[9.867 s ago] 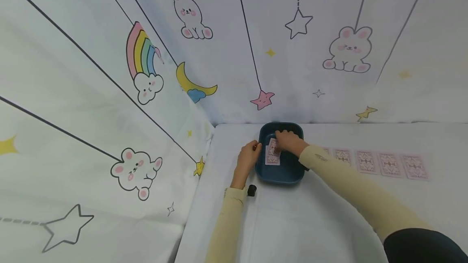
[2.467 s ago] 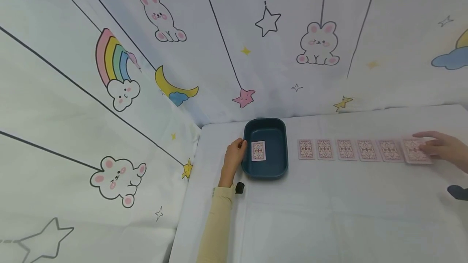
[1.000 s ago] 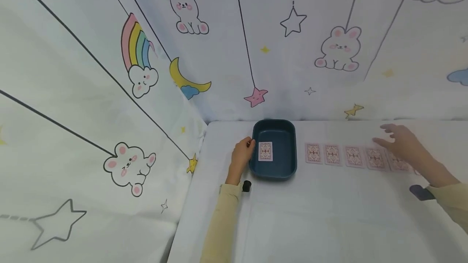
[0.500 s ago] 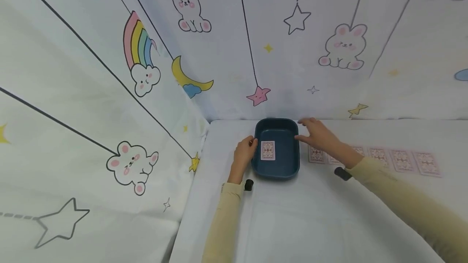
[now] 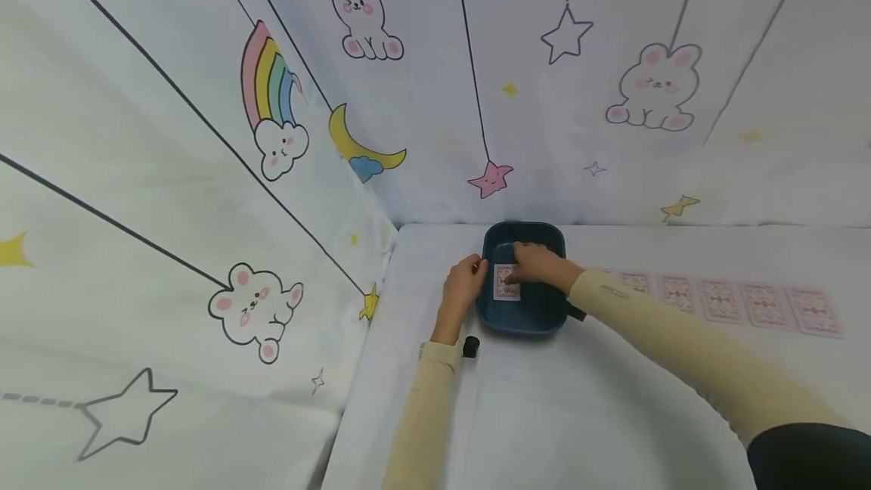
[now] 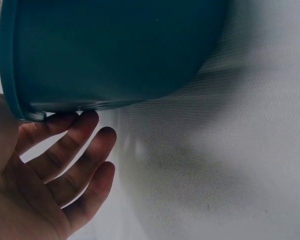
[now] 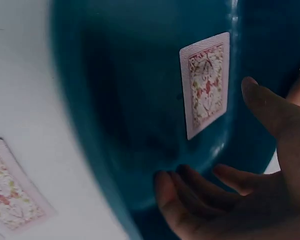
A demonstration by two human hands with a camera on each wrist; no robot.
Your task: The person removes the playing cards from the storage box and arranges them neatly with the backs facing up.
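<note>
Progress, judged from the layout: one card (image 5: pixel 506 283) lies face down on the floor of the blue tray (image 5: pixel 553 317), which sits near the far left corner of the table (image 5: pixel 585 399); a row of cards (image 5: pixel 742 301) along the far edge to the right is not yet collected. Left hand (image 5: pixel 463 292) rests against the tray's left wall, fingers relaxed, gripping nothing. Right hand (image 5: pixel 537 263) is inside the tray over the card, fingers loose, holding nothing. White cloth covers the table; cartoon-print sheets (image 5: pixel 204 134) hang behind and at left.
</note>
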